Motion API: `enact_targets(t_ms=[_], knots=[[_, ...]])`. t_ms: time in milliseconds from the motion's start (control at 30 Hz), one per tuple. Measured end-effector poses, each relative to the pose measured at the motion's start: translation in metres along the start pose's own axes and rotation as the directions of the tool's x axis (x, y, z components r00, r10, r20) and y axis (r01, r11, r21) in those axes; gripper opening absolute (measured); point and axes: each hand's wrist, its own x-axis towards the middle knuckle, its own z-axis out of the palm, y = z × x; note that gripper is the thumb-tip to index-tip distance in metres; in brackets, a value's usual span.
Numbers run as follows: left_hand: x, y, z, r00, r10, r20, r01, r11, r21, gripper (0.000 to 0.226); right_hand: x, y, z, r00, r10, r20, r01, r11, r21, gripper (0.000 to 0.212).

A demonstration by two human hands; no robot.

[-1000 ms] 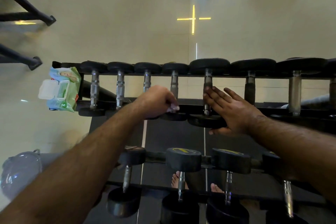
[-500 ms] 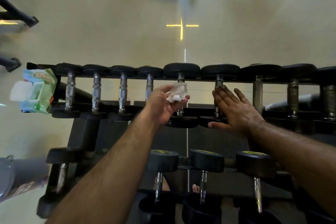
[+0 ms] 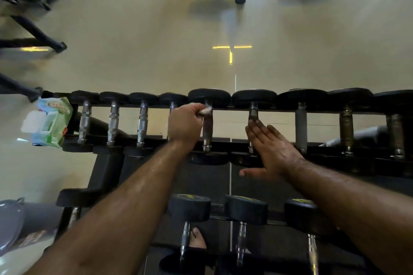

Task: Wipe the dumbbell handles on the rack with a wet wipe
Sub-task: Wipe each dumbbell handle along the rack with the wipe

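Two bare hands reach the black metal dumbbell rack (image 3: 107,169): left hand (image 3: 184,125) squeezes a white wet wipe (image 3: 206,110) around a shiny metal dumbbell handle (image 3: 207,129); right hand (image 3: 271,147) lies flat, fingers straight.

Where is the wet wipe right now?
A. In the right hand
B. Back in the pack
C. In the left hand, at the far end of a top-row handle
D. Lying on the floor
C: the left hand grips the wet wipe against the top-row handle, while the right hand lies flat and holds nothing.
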Motion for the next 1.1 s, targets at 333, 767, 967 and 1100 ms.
enact_targets(t_ms=[333, 767, 967, 1100], knots=[[-0.014, -0.018, 0.040, 0.834, 0.382, 0.399, -0.532, 0.751, 0.392, 0.036, 0.021, -0.027, -0.001, 0.991, 0.119, -0.056, -0.105, 0.973, 0.204, 0.147], [0.017, -0.040, 0.003, 0.471, 0.688, 0.553, -0.878, 0.429, 0.214, 0.037, 0.022, -0.036, 0.005, 0.984, 0.157, -0.084, -0.144, 0.978, 0.148, 0.155], [0.017, -0.048, 0.019, 0.532, 0.703, 0.472, -0.831, 0.540, 0.133, 0.031, 0.023, -0.037, 0.003, 0.991, 0.128, -0.038, -0.122, 0.984, 0.132, 0.146], [0.025, -0.051, 0.003, 0.500, 0.672, 0.546, -0.821, 0.569, 0.052, 0.037, 0.023, -0.037, 0.001, 0.991, 0.132, -0.014, -0.128, 0.979, 0.157, 0.149]])
